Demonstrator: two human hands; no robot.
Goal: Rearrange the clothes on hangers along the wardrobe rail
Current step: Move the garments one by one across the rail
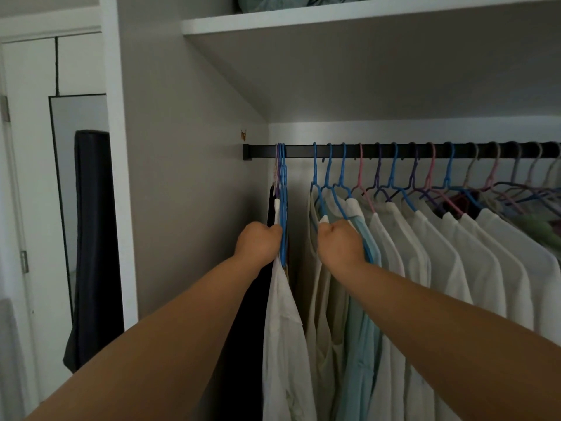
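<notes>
Both arms outstretched; left hand (258,242) fisted on blue hanger (283,232), right hand (340,243) fisted on neighbouring hangers (337,196)

— What carried the clothes?
— A black wardrobe rail (299,151), fixed under a white shelf (349,18).
— And on it?
— Blue, pink and purple hangers (394,174); bundled fabric (273,1) lay on the shelf.

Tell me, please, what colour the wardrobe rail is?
Black; the wardrobe rail shows best in the head view.
</notes>
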